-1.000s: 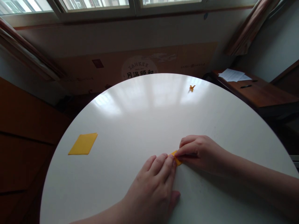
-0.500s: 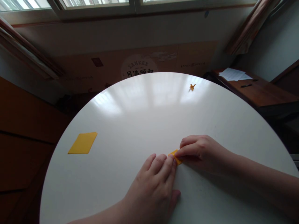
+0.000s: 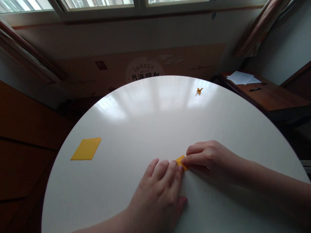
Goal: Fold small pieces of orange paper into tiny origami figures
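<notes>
A small folded piece of yellow origami paper (image 3: 180, 160) lies on the white round table (image 3: 155, 132), partly hidden under my fingers. My right hand (image 3: 205, 157) pinches its right side, with the thumb tucked below the index finger. From the left, my left hand (image 3: 161, 187) reaches in palm down, fingers stretched out and a little apart. Its index and middle fingertips press on the paper's near left edge, while the thumb rests on the tabletop. Both hands almost meet over the paper.
Flat yellow paper sheets (image 3: 86, 149) lie stacked at the table's left. Near the far edge stands a small folded paper crane (image 3: 199, 91). Beyond the table on the right, a brown wooden desk (image 3: 279, 97) carries white papers (image 3: 240, 77) and a dark pen-like object (image 3: 255, 89).
My left fingertips have slid slightly back and left, showing a bit more of the folded paper. My right hand keeps its pinch almost unmoved.
</notes>
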The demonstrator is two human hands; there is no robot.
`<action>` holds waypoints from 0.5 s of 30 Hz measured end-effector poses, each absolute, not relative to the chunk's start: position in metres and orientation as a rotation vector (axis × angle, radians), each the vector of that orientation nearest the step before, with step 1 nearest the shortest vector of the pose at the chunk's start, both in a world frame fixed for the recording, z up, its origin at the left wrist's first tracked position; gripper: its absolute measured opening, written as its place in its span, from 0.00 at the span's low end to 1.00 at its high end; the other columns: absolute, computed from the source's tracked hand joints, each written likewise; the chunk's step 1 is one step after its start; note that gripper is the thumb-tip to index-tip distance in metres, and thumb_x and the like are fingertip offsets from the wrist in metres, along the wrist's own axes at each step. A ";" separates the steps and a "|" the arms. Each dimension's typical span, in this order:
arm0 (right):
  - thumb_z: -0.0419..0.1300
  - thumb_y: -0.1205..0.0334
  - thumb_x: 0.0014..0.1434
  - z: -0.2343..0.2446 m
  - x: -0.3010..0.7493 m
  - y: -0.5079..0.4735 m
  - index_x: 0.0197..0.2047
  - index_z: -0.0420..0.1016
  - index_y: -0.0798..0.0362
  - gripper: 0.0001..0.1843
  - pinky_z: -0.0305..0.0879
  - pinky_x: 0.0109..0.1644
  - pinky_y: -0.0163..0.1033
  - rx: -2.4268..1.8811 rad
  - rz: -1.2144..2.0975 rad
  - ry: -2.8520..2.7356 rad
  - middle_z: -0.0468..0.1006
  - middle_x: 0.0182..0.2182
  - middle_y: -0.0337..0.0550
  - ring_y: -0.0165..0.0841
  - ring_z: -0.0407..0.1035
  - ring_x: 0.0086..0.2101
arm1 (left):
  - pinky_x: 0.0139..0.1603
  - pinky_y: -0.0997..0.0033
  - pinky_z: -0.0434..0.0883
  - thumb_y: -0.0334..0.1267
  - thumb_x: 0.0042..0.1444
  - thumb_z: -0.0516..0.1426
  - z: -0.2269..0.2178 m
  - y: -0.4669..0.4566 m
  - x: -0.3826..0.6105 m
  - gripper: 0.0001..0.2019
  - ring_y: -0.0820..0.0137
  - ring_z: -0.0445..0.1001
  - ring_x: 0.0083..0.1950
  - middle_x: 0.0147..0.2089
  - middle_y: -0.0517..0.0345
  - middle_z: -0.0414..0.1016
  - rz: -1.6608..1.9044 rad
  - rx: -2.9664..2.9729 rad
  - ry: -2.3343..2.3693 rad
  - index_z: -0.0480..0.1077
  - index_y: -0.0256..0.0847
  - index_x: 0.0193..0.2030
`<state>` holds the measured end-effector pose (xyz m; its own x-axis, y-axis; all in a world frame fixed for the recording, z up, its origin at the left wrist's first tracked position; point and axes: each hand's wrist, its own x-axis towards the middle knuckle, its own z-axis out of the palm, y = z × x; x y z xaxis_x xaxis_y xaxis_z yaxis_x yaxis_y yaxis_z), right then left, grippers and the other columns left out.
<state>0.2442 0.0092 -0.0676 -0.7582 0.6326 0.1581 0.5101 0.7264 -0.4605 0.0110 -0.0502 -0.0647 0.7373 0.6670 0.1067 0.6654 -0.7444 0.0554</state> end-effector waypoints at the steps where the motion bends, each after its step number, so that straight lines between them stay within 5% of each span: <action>1: 0.57 0.66 0.67 -0.067 0.244 0.009 0.42 0.82 0.49 0.11 0.62 0.36 0.35 -0.895 0.576 -2.622 0.80 0.33 0.42 0.31 0.72 0.31 | 0.64 0.51 0.58 0.48 0.67 0.50 -0.065 -0.050 0.011 0.25 0.54 0.67 0.58 0.61 0.46 0.72 0.189 2.919 1.122 0.66 0.35 0.65; 15: 0.58 0.66 0.66 -0.070 0.243 0.012 0.43 0.82 0.47 0.10 0.62 0.36 0.34 -0.909 0.678 -2.559 0.80 0.33 0.40 0.30 0.72 0.31 | 0.63 0.52 0.58 0.46 0.68 0.48 -0.071 -0.051 0.009 0.27 0.52 0.66 0.60 0.65 0.44 0.69 0.190 2.993 1.081 0.63 0.30 0.67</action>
<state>0.2430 0.0121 -0.0697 -0.7369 0.6582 0.1545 0.4953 0.6811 -0.5393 0.0085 -0.0512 -0.0713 0.7632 0.6335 0.1275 0.6390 -0.7692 -0.0025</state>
